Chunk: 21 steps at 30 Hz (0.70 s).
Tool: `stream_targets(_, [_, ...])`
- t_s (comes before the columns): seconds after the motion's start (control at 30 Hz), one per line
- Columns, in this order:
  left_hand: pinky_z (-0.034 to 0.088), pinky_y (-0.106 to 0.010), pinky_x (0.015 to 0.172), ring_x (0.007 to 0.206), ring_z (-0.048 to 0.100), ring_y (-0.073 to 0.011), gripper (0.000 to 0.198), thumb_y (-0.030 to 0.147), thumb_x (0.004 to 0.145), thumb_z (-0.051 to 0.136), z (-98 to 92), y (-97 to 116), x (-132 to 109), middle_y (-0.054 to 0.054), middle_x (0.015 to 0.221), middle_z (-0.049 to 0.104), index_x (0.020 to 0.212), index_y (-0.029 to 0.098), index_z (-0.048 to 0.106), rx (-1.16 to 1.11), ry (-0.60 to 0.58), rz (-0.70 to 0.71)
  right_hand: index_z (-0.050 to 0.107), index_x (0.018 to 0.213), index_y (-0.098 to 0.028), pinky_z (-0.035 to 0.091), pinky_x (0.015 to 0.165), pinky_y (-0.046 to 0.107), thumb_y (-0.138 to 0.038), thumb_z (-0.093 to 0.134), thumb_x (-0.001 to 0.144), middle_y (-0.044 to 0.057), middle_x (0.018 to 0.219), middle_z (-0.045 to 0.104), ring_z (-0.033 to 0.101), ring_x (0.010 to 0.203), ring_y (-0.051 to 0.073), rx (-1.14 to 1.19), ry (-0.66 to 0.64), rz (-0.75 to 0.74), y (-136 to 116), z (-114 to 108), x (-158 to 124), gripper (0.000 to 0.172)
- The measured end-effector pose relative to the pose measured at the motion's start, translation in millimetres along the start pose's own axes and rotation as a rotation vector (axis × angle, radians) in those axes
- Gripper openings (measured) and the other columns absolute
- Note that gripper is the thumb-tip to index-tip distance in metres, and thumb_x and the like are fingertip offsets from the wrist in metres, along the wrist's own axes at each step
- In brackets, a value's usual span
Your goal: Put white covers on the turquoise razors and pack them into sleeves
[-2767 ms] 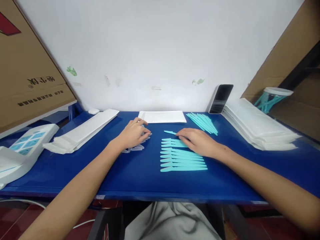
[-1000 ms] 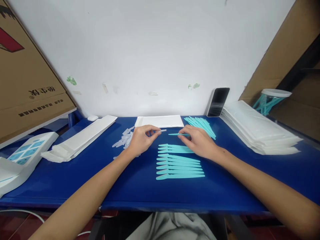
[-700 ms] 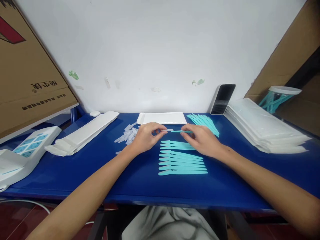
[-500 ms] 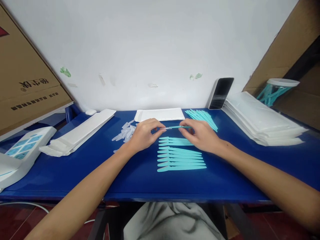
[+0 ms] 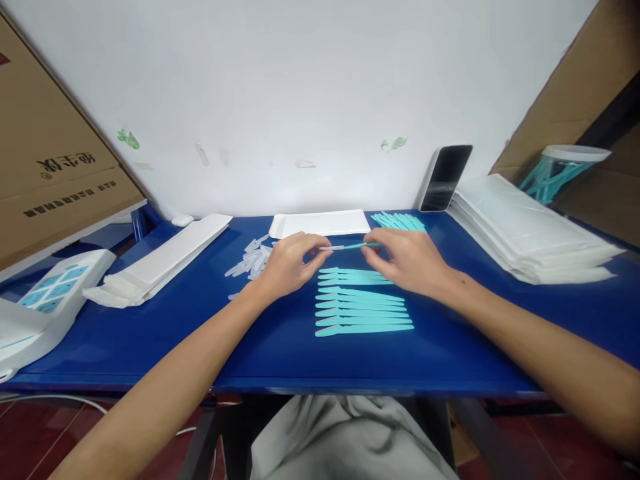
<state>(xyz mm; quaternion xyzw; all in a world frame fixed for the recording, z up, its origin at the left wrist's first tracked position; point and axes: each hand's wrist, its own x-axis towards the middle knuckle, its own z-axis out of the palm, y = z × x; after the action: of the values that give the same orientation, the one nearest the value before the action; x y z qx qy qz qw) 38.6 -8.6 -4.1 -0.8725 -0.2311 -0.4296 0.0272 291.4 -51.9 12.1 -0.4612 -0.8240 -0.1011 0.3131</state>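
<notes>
Between the fingertips of my left hand is a small translucent blade cover, pinched at its left end. My right hand grips the handle of a teal eyebrow razor, closed around it with thumb and fingers. The cover and the razor's blade end meet in line in the gap between both hands, above the table; how far the cover sits over the blade cannot be made out. Below them lies a row of teal eyebrow razors, blade ends to the left. Loose translucent covers lie in a pile beside my left hand.
More teal razors lie behind my right hand. A white packet rests along the wall, another long white box at left. Stacked plastic bags, a phone-like device and a tub of razors stand right. Cardboard flanks both sides.
My right hand has shifted slightly, its fingertips a little farther from my left hand's. Both hands keep hold of the cover and razor. The whole view has tilted a little.
</notes>
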Motion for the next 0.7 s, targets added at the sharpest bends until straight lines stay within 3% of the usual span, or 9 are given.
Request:
stream_targets(0.13, [0.043,-0.033,0.081,0.074,0.065,-0.0153,0.007,0.026,0.093,0.07,-0.8,1.9,1.8,0.002,0.072,0.071,0.095,0.02,0.071,0.072,0.009,-0.029,0.068,0.092,-0.019,0.032,0.056,0.029,-0.028,0.055,0.094,0.002,0.082,0.073,0.055,0.057,0.014,0.032,0.008,-0.035,-1.3,1.5,-0.9,0.016])
stream_targets(0.23, [0.043,-0.033,0.083,0.071,0.066,-0.0138,0.008,0.027,0.092,0.071,-1.3,3.4,2.7,0.001,0.076,0.073,0.093,0.02,0.071,0.032,-0.01,-0.085,0.068,0.092,-0.018,0.031,0.055,0.029,-0.026,0.056,0.094,0.002,0.081,0.073,0.055,0.057,0.014,0.025,0.017,-0.035,-1.4,1.4,-1.0,0.015])
stream_targets(0.47, [0.045,-0.02,0.058,0.057,0.06,-0.0073,0.01,0.026,0.094,0.068,0.3,3.9,1.6,0.002,0.076,0.072,0.093,0.017,0.07,-0.102,-0.039,-0.107,0.068,0.093,-0.018,0.033,0.055,0.029,-0.026,0.056,0.094,0.002,0.079,0.071,0.055,0.057,0.013,0.04,0.032,-0.065,-1.5,-0.6,-0.9,0.015])
stream_targets(0.7, [0.047,-0.019,0.06,0.059,0.06,-0.0075,0.008,0.024,0.094,0.068,2.2,6.1,1.3,0.0,0.078,0.073,0.092,0.017,0.071,-0.088,-0.023,-0.072,0.068,0.091,-0.018,0.033,0.055,0.029,-0.027,0.055,0.094,0.002,0.079,0.072,0.056,0.058,0.014,0.023,0.038,-0.07,-2.9,0.3,-1.2,0.016])
